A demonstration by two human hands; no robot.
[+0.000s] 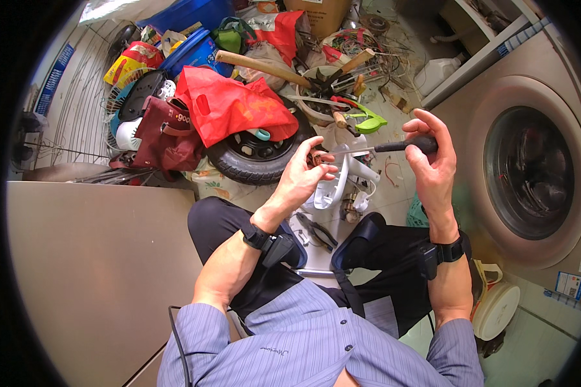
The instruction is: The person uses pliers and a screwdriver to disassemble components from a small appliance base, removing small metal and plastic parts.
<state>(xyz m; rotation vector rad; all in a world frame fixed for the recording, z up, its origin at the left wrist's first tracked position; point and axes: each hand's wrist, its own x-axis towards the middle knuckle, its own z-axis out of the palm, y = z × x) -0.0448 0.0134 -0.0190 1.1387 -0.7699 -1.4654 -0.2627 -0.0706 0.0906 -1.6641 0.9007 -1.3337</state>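
Note:
In my right hand (434, 171) is a screwdriver with a black handle (397, 146), held level in front of me. Its thin metal shaft (358, 151) points left toward my left hand (297, 175). The fingers of that hand are closed round a small brownish metal part (315, 157), mostly hidden by them; whether the tip touches it I cannot tell. Below and behind the shaft, a white plastic piece (332, 190) is on the floor. Between my feet lies a pair of pliers (317, 232) with dark handles.
A black tyre (255, 169) lies ahead, partly under a red bag (229, 106). Wooden-handled tools and a green-handled tool (370, 120) stick out of a bucket. A washing machine (478, 138) stands right, a flat metallic panel (97, 271) left, and a lidded tub (499, 313) near right.

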